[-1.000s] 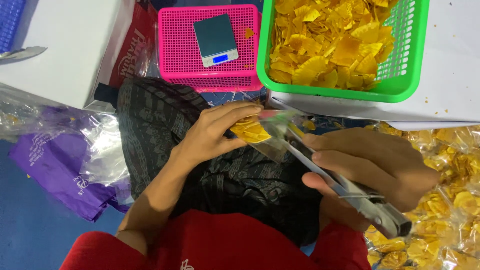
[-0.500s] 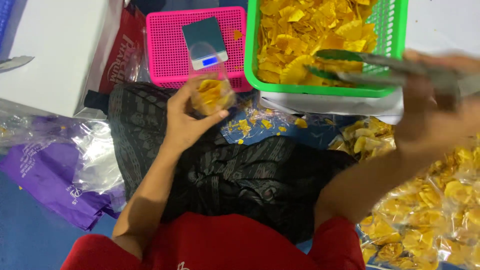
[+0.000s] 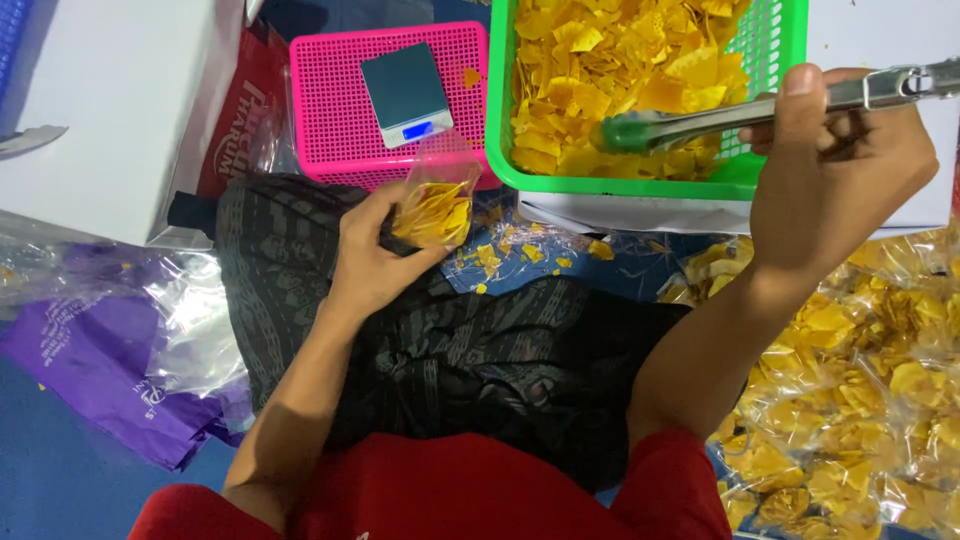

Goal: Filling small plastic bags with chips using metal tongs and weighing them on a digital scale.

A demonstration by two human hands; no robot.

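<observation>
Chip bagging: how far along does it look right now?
Done: a pile of filled clear bags lies at the right. In hand: the left hand holds a small bag of chips, partly full; the right hand dips tongs into the green basket. Left: the basket holds many loose chips; the scale is bare.

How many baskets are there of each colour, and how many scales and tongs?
Green basket: 1
Pink basket: 1
Scale: 1
Tongs: 1
Total: 4
</observation>
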